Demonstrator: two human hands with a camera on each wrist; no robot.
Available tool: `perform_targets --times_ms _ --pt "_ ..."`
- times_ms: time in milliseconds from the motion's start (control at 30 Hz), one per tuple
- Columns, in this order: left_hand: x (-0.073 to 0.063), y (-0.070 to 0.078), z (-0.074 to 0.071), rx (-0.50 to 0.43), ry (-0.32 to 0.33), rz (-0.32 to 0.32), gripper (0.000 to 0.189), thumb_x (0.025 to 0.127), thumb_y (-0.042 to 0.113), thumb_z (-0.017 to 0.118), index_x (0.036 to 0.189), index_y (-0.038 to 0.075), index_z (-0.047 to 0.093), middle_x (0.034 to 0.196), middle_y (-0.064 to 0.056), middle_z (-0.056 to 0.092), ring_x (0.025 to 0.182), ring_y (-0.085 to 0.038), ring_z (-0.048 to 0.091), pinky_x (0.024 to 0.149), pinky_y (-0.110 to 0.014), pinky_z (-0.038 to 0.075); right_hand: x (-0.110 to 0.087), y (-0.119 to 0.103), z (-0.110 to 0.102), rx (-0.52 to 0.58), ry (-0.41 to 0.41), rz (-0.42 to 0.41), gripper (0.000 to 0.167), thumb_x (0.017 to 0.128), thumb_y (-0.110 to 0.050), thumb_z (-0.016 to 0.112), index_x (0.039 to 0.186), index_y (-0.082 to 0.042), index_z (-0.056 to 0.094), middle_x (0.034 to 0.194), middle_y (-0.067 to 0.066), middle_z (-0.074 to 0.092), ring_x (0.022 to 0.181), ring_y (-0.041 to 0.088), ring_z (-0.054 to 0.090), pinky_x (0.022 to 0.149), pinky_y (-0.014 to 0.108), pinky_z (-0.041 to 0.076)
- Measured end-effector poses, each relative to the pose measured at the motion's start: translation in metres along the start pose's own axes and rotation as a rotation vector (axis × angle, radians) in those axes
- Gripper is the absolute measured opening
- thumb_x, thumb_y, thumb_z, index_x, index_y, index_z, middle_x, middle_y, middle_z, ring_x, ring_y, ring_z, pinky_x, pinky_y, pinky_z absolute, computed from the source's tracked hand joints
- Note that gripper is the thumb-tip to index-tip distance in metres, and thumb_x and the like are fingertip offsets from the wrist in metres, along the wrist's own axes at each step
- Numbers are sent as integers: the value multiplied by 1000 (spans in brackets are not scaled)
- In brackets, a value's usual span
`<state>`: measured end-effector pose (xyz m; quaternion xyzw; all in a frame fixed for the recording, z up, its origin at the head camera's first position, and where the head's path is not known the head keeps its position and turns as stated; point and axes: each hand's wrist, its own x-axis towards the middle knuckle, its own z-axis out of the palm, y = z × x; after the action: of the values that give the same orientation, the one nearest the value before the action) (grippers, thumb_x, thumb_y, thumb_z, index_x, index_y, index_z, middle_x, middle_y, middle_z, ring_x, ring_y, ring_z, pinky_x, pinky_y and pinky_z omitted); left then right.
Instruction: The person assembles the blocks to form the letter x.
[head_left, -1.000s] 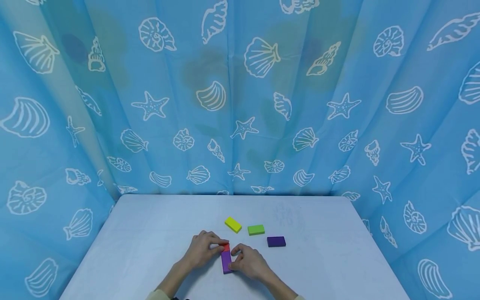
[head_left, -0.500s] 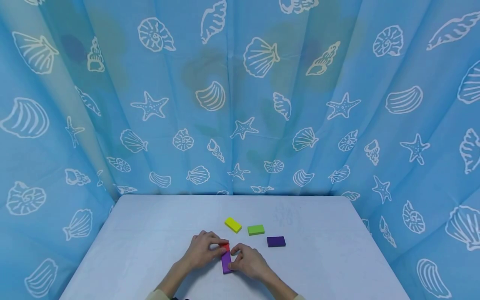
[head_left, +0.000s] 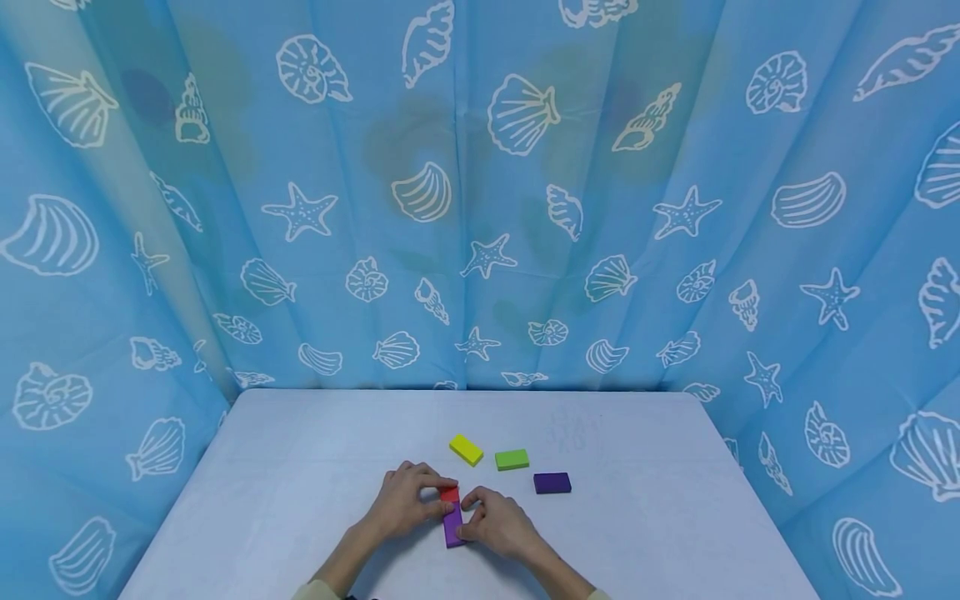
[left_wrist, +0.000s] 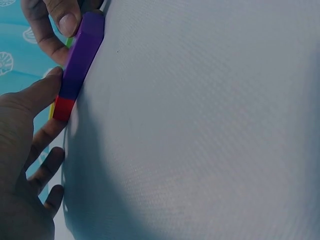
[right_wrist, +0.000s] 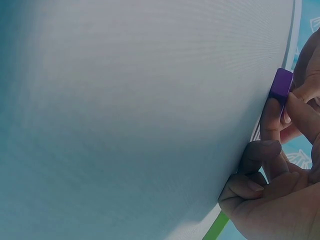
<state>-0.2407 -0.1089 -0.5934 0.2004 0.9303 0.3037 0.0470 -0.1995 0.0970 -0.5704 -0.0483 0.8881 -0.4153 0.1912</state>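
Note:
A purple block [head_left: 453, 533] lies lengthwise on the white table with a red block [head_left: 449, 494] end to end against its far end. My left hand [head_left: 405, 500] holds the red block from the left. Its index finger is at the red block's far end and its thumb presses where red meets purple, as the left wrist view also shows. From the right, my right hand [head_left: 501, 525] pinches the nearer part of the purple block [right_wrist: 281, 85] between thumb and index finger. Its other fingers are curled.
Beyond the hands lie a yellow block [head_left: 467, 450], a green block [head_left: 512, 460] and a dark purple block [head_left: 552, 483], all apart from one another. A blue curtain [head_left: 465, 208] with white shells surrounds the white table [head_left: 322, 442] at the back and sides.
My left thumb has slid slightly towards me, from the red block onto the seam with the purple one, so more red shows. My right hand has stayed in place.

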Motion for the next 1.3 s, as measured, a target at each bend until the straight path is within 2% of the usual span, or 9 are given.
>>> perform_targets --times_ms 700,1000,1300 --pt "0 2 0 -2 0 -20 35 85 50 76 117 36 75 97 18 63 98 -12 48 88 -46 35 2 -1 0 -12 -1 31 30 83 -26 82 106 -17 66 75 -2 64 68 17 57 62 34 41" --pt "0 2 1 -6 7 -16 35 85 48 78 117 34 75 90 17 58 94 -12 46 85 -44 34 2 0 -1 -6 -11 -1 46 83 -25 82 124 -14 64 74 -3 65 68 17 58 61 34 40" --pt "1 0 2 -14 3 -16 35 84 48 78 116 34 75 88 18 57 93 -11 46 83 -43 33 3 1 -1 -8 -16 -12 45 83 -25 81 124 -14 65 74 -3 64 68 16 58 61 34 41"
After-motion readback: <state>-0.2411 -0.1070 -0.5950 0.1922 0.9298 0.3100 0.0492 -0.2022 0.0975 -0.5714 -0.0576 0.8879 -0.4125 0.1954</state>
